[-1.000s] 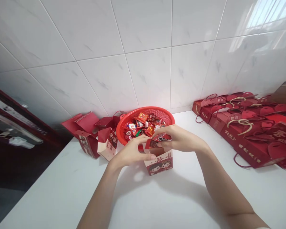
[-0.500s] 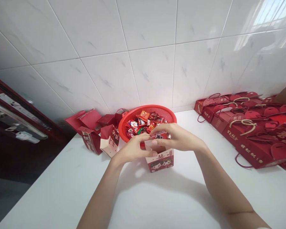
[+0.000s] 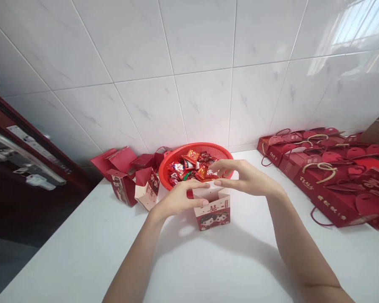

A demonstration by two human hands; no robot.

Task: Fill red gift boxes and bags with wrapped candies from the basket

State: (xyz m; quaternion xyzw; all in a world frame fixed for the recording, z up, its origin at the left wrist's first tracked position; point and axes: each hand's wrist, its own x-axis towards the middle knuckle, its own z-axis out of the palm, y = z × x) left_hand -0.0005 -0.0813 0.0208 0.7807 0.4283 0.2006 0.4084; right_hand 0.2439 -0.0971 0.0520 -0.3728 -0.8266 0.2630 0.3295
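A small open-topped red and cream paper gift box [image 3: 213, 216], printed with two cartoon faces, stands upright on the white table. My left hand [image 3: 180, 197] grips its left side, with the thumb on the near edge and fingers over the far edge. My right hand [image 3: 246, 179] hovers over the box's far right edge, thumb and fingers apart, with nothing visible in it. Just behind the box sits a red plastic basket [image 3: 221, 150] of wrapped candies [image 3: 189, 162]. My right fingertips are over the basket's near side. The box's inside is mostly hidden.
Several open red paper boxes [image 3: 123, 185] stand left of the basket. On the right are rows of red gift boxes [image 3: 322, 185] with cord handles. A tiled wall [image 3: 205, 101] rises behind the table [image 3: 189, 269]. A dark door with a metal lock [image 3: 38, 181] is at left.
My right hand has let go of a red candy packet at the box opening, and has moved slightly right with its fingers now apart. My left hand stays on the box.
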